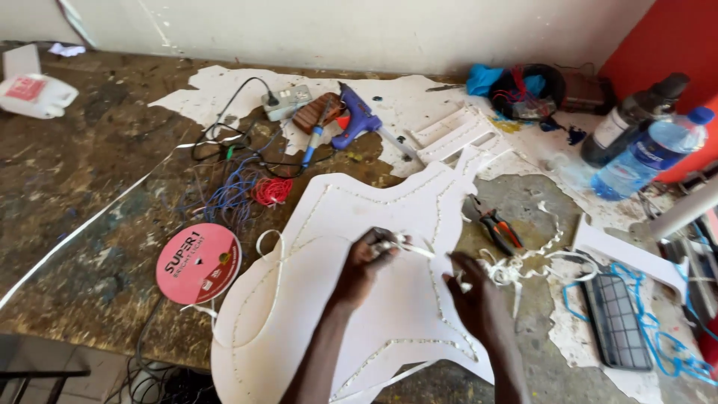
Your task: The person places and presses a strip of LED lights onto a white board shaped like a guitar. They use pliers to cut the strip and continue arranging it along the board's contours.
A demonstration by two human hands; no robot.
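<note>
the left hand (368,258) is pinching a thin white strip (417,251) at the frame's centre; the right hand (473,293) is closing on its other end. keeping it taut over the white cut-out board (336,217) seems wise.

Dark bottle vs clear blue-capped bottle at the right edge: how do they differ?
The dark bottle is opaque, near black, with a dark top; the clear bottle is see-through plastic with a blue cap. The dark bottle lies behind, nearer the red wall; the clear bottle lies in front and overlaps it. Both lean on a slant, tops pointing up and right, side by side on the worktable.
</note>
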